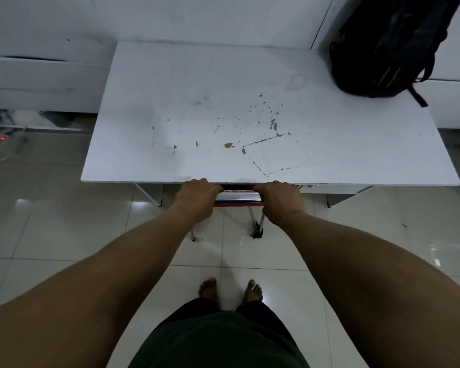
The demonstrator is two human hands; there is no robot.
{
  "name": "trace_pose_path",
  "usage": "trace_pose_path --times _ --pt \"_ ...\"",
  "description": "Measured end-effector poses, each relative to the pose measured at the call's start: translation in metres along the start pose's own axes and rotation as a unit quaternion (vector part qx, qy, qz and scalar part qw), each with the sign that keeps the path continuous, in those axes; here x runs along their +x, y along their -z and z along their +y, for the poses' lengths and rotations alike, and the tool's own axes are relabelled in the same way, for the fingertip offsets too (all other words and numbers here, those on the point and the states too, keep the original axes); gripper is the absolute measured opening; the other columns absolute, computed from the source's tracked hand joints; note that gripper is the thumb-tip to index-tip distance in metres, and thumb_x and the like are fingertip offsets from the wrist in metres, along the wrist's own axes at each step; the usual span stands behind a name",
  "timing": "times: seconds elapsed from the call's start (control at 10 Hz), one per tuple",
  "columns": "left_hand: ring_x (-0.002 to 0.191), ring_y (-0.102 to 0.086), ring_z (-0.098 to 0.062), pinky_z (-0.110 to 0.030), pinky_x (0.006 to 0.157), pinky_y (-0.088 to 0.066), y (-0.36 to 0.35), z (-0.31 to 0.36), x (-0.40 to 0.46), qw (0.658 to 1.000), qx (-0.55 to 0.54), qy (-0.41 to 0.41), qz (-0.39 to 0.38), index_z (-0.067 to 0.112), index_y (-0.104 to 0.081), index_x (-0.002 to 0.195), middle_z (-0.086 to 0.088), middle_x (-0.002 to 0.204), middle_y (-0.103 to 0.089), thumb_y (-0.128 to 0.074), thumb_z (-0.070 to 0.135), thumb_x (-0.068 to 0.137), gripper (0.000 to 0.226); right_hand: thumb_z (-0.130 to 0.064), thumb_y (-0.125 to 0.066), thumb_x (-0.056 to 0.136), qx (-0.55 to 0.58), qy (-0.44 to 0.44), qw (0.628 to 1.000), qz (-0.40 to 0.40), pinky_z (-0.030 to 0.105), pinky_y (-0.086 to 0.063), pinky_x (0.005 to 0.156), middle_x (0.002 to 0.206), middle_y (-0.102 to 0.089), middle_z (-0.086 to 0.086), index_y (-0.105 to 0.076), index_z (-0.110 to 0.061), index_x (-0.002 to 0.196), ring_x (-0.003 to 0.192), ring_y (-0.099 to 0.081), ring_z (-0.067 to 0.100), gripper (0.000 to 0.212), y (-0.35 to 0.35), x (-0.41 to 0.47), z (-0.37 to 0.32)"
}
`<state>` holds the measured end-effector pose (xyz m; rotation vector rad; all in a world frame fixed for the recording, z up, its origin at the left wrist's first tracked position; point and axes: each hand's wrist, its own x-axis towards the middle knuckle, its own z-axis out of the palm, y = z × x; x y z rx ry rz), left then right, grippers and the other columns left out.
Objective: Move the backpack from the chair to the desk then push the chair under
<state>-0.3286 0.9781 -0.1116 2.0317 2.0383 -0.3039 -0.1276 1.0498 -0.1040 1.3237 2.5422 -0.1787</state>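
Both hands, left (pixel 197 199) and right (pixel 279 200), outstretched, clenched around chair (pixel 238 199) backrest at desk (pixel 170 115) edge

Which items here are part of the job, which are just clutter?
Job: backpack on the desk; chair at the desk edge, gripped by left hand and right hand.
Clutter: cables on the floor at left.

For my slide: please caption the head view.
Both hands grip the chrome chair back under the white desk; black backpack on top.
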Motion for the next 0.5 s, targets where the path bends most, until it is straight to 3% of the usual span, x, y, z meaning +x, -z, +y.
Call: trace_pose_path --times 0.2,0.3,0.4,0.5 --pt "0.091 -0.064 -0.024 -0.031 0.071 -0.046 0.012 -0.002 0.000 0.999 0.018 -0.002 -0.047 0.029 -0.059 0.130 -0.006 0.107 -0.065 -0.065 0.014 0.085 0.048 -0.007 -0.063 0.082 -0.016 0.012 0.999 -0.032 0.031 -0.039 0.063 0.092 -0.066 0.002 -0.067 -0.027 0.111 0.078 -0.064 0.025 0.035 0.006 0.003 -0.001" --pt "0.099 -0.063 -0.023 -0.032 0.076 -0.050 0.025 -0.003 0.003 0.991 0.000 -0.005 -0.135 0.029 -0.057 0.131 -0.004 0.113 -0.064 -0.070 0.023 0.081 0.052 -0.013 -0.064 0.082 0.013 0.014 0.995 -0.099 0.031 -0.043 0.063 0.093 -0.065 0.002 -0.068 -0.024 0.109 0.082 -0.065 0.024 0.030 0.018 0.006 -0.002" --pt "0.110 -0.060 -0.024 -0.039 0.089 -0.053 0.057 0.000 0.009 0.977 -0.004 0.018 -0.212 0.028 -0.056 0.134 -0.001 0.125 -0.060 -0.078 0.029 0.072 0.065 -0.033 -0.080 0.075 0.037 -0.004 0.980 -0.193 0.032 -0.054 0.072 0.088 -0.063 0.001 -0.069 -0.017 0.105 0.082 -0.065 0.023 0.035 0.041 0.018 -0.005" --pt "0.123 -0.055 -0.027 -0.041 0.098 -0.048 0.104 0.000 0.017 0.979 -0.018 0.071 -0.192 0.028 -0.051 0.141 0.000 0.140 -0.053 -0.073 0.028 0.081 0.064 -0.046 -0.083 0.072 0.035 0.002 0.979 -0.200 0.038 -0.057 0.086 0.081 -0.060 -0.001 -0.072 -0.011 0.102 0.083 -0.064 0.025 0.047 0.074 0.023 -0.007"
